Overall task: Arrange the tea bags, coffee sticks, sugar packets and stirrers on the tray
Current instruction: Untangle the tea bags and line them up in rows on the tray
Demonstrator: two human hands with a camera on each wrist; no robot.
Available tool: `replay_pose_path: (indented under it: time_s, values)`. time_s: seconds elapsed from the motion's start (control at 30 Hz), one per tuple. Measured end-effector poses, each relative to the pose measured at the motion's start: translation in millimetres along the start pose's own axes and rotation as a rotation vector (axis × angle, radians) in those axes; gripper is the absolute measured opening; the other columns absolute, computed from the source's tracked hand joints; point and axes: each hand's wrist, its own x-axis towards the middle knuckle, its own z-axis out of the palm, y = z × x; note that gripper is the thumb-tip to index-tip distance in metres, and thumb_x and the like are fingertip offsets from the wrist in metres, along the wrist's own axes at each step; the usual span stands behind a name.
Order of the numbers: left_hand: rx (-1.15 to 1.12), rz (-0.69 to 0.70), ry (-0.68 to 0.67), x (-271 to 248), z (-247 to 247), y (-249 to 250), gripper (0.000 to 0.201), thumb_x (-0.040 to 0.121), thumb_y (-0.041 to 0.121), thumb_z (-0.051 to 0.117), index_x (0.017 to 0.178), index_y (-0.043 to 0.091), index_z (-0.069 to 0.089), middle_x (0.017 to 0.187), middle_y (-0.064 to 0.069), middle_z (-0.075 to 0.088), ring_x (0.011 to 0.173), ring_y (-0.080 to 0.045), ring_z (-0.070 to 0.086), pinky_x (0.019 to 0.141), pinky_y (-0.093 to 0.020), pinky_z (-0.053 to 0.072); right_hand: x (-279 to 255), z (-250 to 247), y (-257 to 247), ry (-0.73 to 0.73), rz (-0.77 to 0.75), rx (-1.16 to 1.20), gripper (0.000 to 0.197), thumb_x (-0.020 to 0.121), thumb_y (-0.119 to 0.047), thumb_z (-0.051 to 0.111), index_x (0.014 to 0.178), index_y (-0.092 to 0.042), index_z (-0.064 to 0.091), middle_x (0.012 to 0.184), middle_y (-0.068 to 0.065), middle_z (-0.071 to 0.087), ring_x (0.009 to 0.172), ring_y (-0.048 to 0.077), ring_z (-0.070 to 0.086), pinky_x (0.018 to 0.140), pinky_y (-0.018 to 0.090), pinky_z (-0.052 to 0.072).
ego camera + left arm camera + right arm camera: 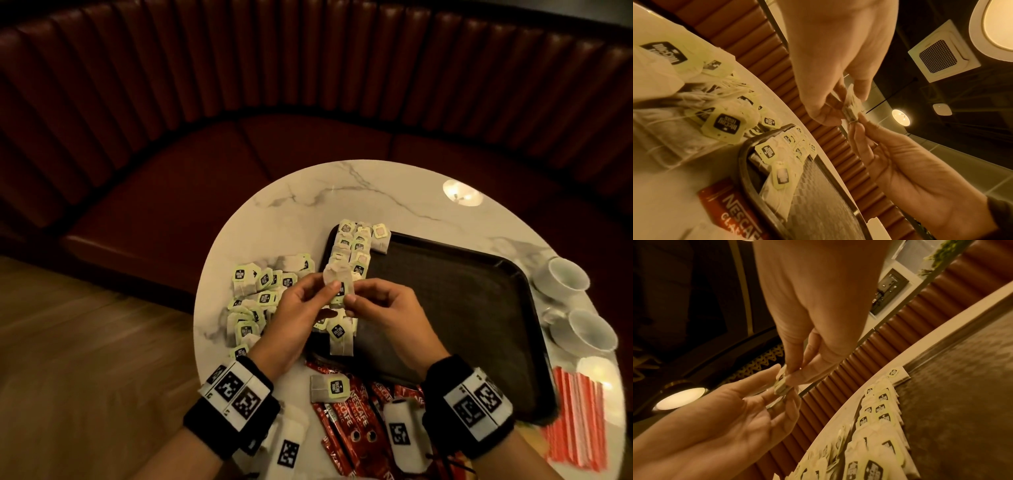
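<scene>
Both hands hold one tea bag [337, 286] up over the near left part of the dark tray [445, 308]. My left hand [323, 291] pinches it from the left, and my right hand [359, 298] pinches it from the right. In the left wrist view, the tea bag [852, 104] sits between the fingertips of both hands. A row of tea bags [356, 246] lies along the tray's left edge. A loose pile of tea bags [257, 298] covers the table left of the tray. Red coffee sticks [352, 411] lie at the near edge.
Two white cups [565, 277] stand on the round marble table [308, 198] right of the tray. A stack of red-and-white striped sticks [575, 418] lies at the near right. One tea bag [330, 387] lies by the coffee sticks. A dark red bench curves round behind.
</scene>
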Motion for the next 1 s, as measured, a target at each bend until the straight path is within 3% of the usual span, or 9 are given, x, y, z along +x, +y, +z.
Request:
replay_pose_path:
  time_s: [0.1, 0.17, 0.3, 0.47, 0.53, 0.63, 0.77, 0.87, 1.0]
  values:
    - [-0.057, -0.007, 0.018, 1, -1, 0, 0.017, 0.091, 0.011, 0.060, 0.107, 0.011, 0.065, 0.095, 0.003, 0.075, 0.091, -0.013, 0.068, 0.079, -0.028, 0.055, 0, 2, 3, 0.055, 0.018, 0.120, 0.020, 0.086, -0.005, 0.068, 0.104, 0.005, 0.069, 0.100, 0.021, 0.073, 0.087, 0.021, 0.070, 0.075, 0.022, 0.057]
    - [-0.004, 0.005, 0.019, 1, -3, -2, 0.015, 0.092, 0.005, 0.060, 0.105, 0.009, 0.066, 0.095, 0.000, 0.075, 0.090, -0.014, 0.069, 0.078, -0.027, 0.056, 0, 1, 4, 0.058, 0.029, 0.139, 0.021, 0.088, -0.008, 0.067, 0.105, 0.005, 0.068, 0.101, 0.023, 0.071, 0.086, 0.022, 0.069, 0.074, 0.024, 0.057]
    - [0.013, 0.012, 0.030, 3, -4, -5, 0.020, 0.088, 0.004, 0.065, 0.108, 0.005, 0.067, 0.099, -0.005, 0.075, 0.088, -0.014, 0.069, 0.072, -0.023, 0.055, 2, -3, 2, 0.044, 0.040, 0.110, 0.019, 0.092, -0.014, 0.064, 0.106, -0.001, 0.069, 0.092, 0.013, 0.070, 0.081, 0.017, 0.064, 0.067, 0.024, 0.056]
    - [-0.061, 0.003, 0.031, 5, -4, -4, 0.023, 0.083, 0.004, 0.068, 0.106, 0.003, 0.068, 0.096, -0.007, 0.076, 0.084, -0.015, 0.070, 0.068, -0.020, 0.055, 5, -10, -2, 0.061, 0.043, 0.169, 0.027, 0.087, -0.021, 0.064, 0.103, 0.001, 0.066, 0.093, 0.016, 0.068, 0.082, 0.020, 0.064, 0.065, 0.025, 0.057]
    - [-0.087, 0.006, 0.011, 4, -3, -3, 0.026, 0.077, 0.008, 0.069, 0.103, 0.006, 0.069, 0.095, -0.005, 0.076, 0.083, -0.013, 0.070, 0.067, -0.020, 0.055, 5, -11, -3, 0.089, 0.019, 0.143, 0.019, 0.090, -0.015, 0.063, 0.101, 0.000, 0.066, 0.089, 0.013, 0.070, 0.080, 0.020, 0.065, 0.065, 0.026, 0.057]
    - [-0.097, 0.007, -0.028, 1, -3, -1, 0.025, 0.078, 0.006, 0.068, 0.103, 0.009, 0.068, 0.095, -0.004, 0.076, 0.086, -0.013, 0.071, 0.069, -0.020, 0.056, 4, -11, -5, 0.140, -0.043, 0.092, 0.011, 0.090, -0.005, 0.065, 0.100, 0.001, 0.064, 0.091, 0.021, 0.071, 0.076, 0.022, 0.067, 0.066, 0.026, 0.057]
    - [-0.126, 0.014, -0.056, -2, -1, 3, 0.028, 0.083, 0.000, 0.066, 0.108, 0.012, 0.065, 0.095, -0.007, 0.076, 0.086, -0.016, 0.072, 0.070, -0.023, 0.057, -1, -8, -10, 0.162, -0.183, -0.107, 0.007, 0.089, 0.003, 0.066, 0.092, -0.003, 0.062, 0.085, 0.013, 0.071, 0.070, 0.011, 0.067, 0.061, 0.018, 0.052]
    - [-0.132, 0.030, -0.046, -2, -2, 5, 0.036, 0.074, 0.009, 0.070, 0.110, 0.013, 0.065, 0.096, -0.008, 0.076, 0.086, -0.017, 0.071, 0.070, -0.023, 0.058, -4, -9, -10, 0.149, -0.275, -0.375, 0.016, 0.088, 0.002, 0.065, 0.091, -0.012, 0.071, 0.083, 0.000, 0.072, 0.074, 0.006, 0.068, 0.067, 0.016, 0.053]
    - [-0.140, 0.026, -0.033, -1, -3, 6, 0.041, 0.071, 0.012, 0.071, 0.111, 0.012, 0.064, 0.097, -0.010, 0.075, 0.086, -0.018, 0.071, 0.070, -0.024, 0.058, -2, -13, -11, 0.155, -0.344, -0.589, 0.021, 0.087, 0.001, 0.067, 0.099, -0.014, 0.077, 0.093, -0.008, 0.071, 0.086, 0.001, 0.065, 0.075, 0.010, 0.050]
